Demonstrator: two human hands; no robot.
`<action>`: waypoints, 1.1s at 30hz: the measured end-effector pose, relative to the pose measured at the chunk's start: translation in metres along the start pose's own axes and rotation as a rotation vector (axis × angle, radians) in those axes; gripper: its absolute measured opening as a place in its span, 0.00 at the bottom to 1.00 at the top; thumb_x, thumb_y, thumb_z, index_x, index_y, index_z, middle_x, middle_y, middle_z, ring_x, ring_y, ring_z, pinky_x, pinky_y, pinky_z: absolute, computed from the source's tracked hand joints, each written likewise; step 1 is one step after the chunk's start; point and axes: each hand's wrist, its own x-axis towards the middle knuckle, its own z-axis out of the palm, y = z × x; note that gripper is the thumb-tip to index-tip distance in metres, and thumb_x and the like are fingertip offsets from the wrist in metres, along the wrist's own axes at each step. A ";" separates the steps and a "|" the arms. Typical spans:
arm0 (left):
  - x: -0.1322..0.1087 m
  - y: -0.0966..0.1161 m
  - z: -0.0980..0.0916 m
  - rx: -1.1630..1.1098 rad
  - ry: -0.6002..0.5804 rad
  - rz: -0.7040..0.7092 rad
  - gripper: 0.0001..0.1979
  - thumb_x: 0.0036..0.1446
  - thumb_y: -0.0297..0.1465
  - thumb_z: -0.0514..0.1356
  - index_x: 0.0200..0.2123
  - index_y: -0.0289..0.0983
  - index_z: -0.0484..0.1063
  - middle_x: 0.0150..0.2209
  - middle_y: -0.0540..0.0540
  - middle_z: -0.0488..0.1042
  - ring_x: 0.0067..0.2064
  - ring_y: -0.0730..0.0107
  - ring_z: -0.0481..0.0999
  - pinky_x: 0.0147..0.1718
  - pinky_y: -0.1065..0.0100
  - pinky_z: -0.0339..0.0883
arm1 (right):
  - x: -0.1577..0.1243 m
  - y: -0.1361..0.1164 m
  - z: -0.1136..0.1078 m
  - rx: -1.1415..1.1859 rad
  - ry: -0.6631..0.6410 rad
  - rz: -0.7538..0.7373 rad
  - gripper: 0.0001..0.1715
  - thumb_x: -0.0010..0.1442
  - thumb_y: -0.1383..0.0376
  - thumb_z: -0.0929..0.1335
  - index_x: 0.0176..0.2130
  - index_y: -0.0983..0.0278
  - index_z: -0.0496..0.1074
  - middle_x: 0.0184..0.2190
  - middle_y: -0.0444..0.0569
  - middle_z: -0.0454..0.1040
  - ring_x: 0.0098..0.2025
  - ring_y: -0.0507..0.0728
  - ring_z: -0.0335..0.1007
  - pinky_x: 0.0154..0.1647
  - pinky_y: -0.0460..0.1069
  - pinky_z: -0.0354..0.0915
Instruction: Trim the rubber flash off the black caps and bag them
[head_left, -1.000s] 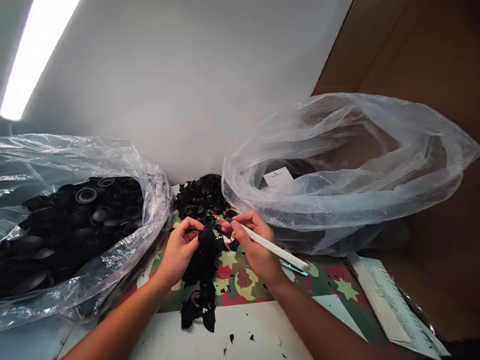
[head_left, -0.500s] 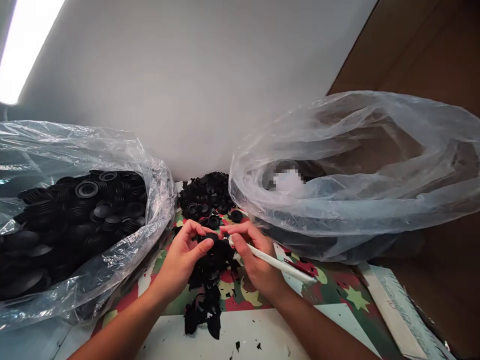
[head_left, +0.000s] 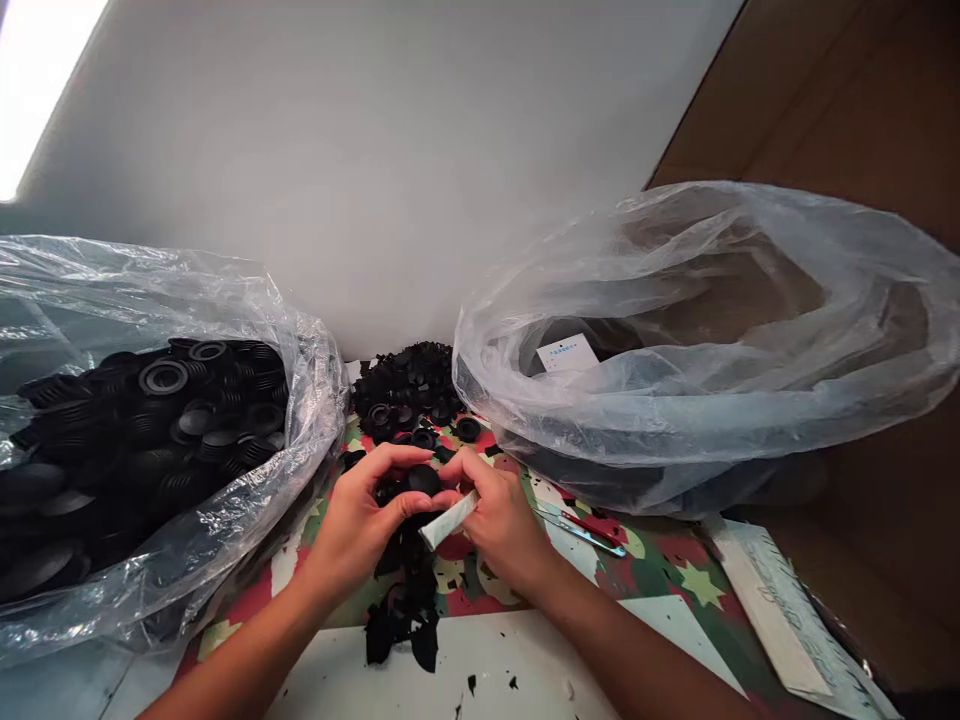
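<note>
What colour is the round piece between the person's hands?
The round piece is black, best seen in the head view.

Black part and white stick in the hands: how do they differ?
Shape: the black part looks rounded; the white stick is straight and narrow.
Colour: the black part is dark; the white stick is pale.
Hold: the black part is in the left hand; the white stick is in the right hand.
Shared: both are handheld.
</note>
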 end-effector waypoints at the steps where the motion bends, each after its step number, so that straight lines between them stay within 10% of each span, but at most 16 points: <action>1: 0.002 -0.001 -0.002 0.056 -0.046 0.031 0.15 0.51 0.27 0.68 0.44 0.41 0.80 0.38 0.48 0.81 0.41 0.62 0.79 0.42 0.64 0.73 | 0.000 0.001 0.000 -0.028 0.018 -0.038 0.07 0.62 0.69 0.69 0.32 0.59 0.69 0.27 0.41 0.76 0.30 0.55 0.70 0.30 0.47 0.59; 7: 0.005 -0.005 -0.009 0.366 -0.174 0.207 0.14 0.53 0.22 0.67 0.43 0.40 0.80 0.40 0.48 0.82 0.41 0.63 0.81 0.42 0.66 0.75 | -0.001 0.002 0.000 -0.276 0.039 -0.357 0.14 0.67 0.74 0.64 0.30 0.60 0.65 0.28 0.44 0.77 0.29 0.54 0.70 0.33 0.49 0.58; 16: 0.001 -0.003 -0.011 0.616 -0.188 0.307 0.07 0.57 0.22 0.64 0.29 0.38 0.76 0.28 0.52 0.72 0.31 0.68 0.73 0.31 0.70 0.66 | 0.002 -0.008 -0.002 -0.573 -0.212 -0.372 0.13 0.58 0.79 0.64 0.34 0.61 0.66 0.27 0.44 0.73 0.28 0.55 0.63 0.34 0.49 0.52; 23: 0.011 -0.003 -0.018 0.166 -0.290 0.024 0.07 0.52 0.27 0.65 0.22 0.39 0.79 0.24 0.52 0.72 0.28 0.70 0.70 0.29 0.71 0.62 | 0.001 -0.005 -0.005 -0.483 -0.254 -0.531 0.13 0.51 0.78 0.62 0.32 0.62 0.67 0.23 0.41 0.63 0.24 0.54 0.51 0.32 0.49 0.49; 27: 0.013 -0.004 -0.013 -0.194 -0.133 -0.285 0.12 0.50 0.39 0.66 0.24 0.36 0.81 0.22 0.48 0.75 0.26 0.68 0.69 0.26 0.69 0.61 | -0.005 -0.003 0.000 -0.427 -0.126 -0.610 0.11 0.50 0.77 0.61 0.26 0.61 0.61 0.21 0.41 0.58 0.23 0.54 0.45 0.31 0.49 0.48; 33: 0.007 -0.005 0.006 -0.350 0.098 -0.338 0.14 0.45 0.41 0.70 0.22 0.35 0.79 0.22 0.49 0.75 0.26 0.70 0.69 0.27 0.71 0.62 | -0.005 -0.003 -0.001 -0.308 -0.099 -0.526 0.13 0.50 0.77 0.61 0.27 0.60 0.55 0.21 0.39 0.57 0.24 0.53 0.49 0.31 0.48 0.48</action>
